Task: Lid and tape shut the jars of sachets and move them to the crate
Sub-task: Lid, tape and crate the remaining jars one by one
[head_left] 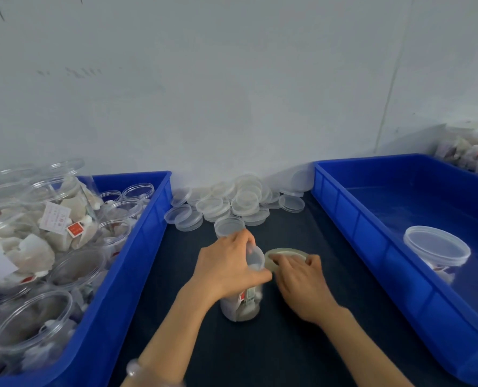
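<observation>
1. Hold the jar of sachets upright on the dark worktop between the two blue crates, as now, with the left hand wrapped round its top and the fingers curled over the clear lid.
2. Press the lid down evenly to seat it level all round before taping; probably the step in hand.
3. Use the right hand, now bent over the near rim of the tape roll lying flat just beside the jar, to find the free end and lift the roll.
4. Run the tape over the seam between lid and jar wall, turning the jar with the left hand rather than chasing round it with the roll.
5. Smooth the strip flat, then carry the jar to the right crate, beside the one lidded jar standing there.
6. Cannot tell whether the lid is fully seated: hidden mostly under the left hand.
7. Cannot make out the tape's free end, nor any strip on the jar; blurred and covered by the right hand.
8. Cut off at the picture's edge: the left crate full of open jars.
9. Hard to count: the heap of spare lids against the wall, overlapping and transparent.
</observation>
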{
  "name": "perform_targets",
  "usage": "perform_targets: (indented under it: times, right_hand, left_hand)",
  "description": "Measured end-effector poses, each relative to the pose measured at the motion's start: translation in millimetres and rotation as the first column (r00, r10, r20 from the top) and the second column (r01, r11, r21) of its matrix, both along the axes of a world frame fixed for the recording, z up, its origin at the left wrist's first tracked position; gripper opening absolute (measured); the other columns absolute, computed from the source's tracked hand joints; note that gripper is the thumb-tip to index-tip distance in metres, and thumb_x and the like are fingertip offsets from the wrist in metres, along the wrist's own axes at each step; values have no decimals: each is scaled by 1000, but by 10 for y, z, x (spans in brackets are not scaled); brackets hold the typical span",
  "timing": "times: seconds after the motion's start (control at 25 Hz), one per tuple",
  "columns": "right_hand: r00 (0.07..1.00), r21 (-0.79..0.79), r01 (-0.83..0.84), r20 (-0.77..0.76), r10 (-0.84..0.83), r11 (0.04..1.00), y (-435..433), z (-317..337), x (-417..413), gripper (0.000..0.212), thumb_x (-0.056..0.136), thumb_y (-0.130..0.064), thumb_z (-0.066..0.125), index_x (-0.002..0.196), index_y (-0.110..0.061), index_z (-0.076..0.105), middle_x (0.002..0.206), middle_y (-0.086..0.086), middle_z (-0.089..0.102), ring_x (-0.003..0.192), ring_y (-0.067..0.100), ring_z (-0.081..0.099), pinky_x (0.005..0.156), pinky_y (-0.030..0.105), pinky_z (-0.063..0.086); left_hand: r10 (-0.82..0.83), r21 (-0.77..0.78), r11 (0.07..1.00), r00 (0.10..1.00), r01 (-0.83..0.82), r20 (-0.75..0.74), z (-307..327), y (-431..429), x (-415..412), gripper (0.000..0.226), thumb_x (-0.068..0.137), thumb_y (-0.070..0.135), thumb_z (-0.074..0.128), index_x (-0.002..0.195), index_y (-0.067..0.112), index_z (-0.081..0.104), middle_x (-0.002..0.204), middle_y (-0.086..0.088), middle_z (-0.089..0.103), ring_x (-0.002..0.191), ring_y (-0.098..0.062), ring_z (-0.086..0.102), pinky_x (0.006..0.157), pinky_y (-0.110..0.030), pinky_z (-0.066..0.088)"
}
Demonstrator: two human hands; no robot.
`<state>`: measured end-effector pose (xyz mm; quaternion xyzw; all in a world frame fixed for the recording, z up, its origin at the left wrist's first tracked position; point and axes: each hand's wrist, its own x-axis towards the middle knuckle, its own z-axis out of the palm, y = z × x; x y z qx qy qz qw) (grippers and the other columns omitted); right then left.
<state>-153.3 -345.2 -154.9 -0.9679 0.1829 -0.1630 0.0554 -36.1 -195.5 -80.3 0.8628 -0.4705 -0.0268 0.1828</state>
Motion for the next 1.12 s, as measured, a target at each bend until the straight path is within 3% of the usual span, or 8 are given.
perform_targets:
  times: [0.16,0.24,0.32,0.4,0.52,0.68,0.92,1.12]
  right_hand:
    - [989,191,-94,-96,114,977,119,-86,-9,57,89,-36,51,144,-30,38,144,-7,33,137,15,27,109,30,13]
    - [974,386,-203,-13,225,900,223,19,16,79,75,-49,59,147,-33,30,148,-10,23,140,12,18,117,31,10]
    - [952,545,-305,160,261,781,375,96,73,90,67,-55,69,144,-38,27,139,-15,38,131,5,35,115,33,28]
    - [937,662,-325,322,136,675,477,115,90,96,66,-51,80,143,-43,23,129,-18,54,119,2,55,103,34,47]
    - [903,591,-323,427,52,739,466,198,68,86,63,-57,81,133,-55,30,122,-25,60,112,1,61,95,38,53]
    - [791,606,-293,588,-168,740,192,545,57,92,57,-60,80,137,-44,36,123,-23,58,115,2,59,97,38,52]
    - [325,647,59,707,-628,760,-803,1240,-98,95,61,-34,86,141,-26,33,139,-6,43,113,11,52,91,33,51]
    - [373,732,394,426,-825,556,-1393,1272,-305,96,68,-20,87,143,-7,28,146,20,27,125,35,43,96,39,45]
  left_hand:
    - [57,-33,998,998,-57,-4,-11,-66,-61,45,75,65,58,101,35,37,104,20,48,93,-7,50,71,-31,37]
    - [85,-78,993,996,-83,18,-58,-48,-74,45,78,68,56,106,36,39,105,22,47,97,-6,50,74,-31,39]
    - [105,-199,974,994,-107,-20,-119,-26,-84,48,82,66,56,117,36,44,113,24,46,105,-2,49,81,-30,42]
    - [37,-422,895,968,-144,-250,-190,-1,-96,45,88,52,60,126,33,48,125,24,47,114,4,48,91,-26,44]
    - [-156,-653,709,844,-266,-513,-324,61,-92,23,99,36,55,121,35,54,120,19,60,112,6,56,89,-18,48]
    - [-230,-564,775,703,-287,-673,-645,85,-52,46,93,53,34,120,25,60,115,11,68,108,-3,64,90,-26,53]
    - [-103,-251,968,861,-30,-499,-988,105,37,18,99,24,60,108,40,63,122,21,56,111,14,52,93,-6,41]
    - [-142,-292,956,891,11,-431,-986,103,45,19,97,19,61,103,37,65,121,23,54,112,15,50,98,-7,39]
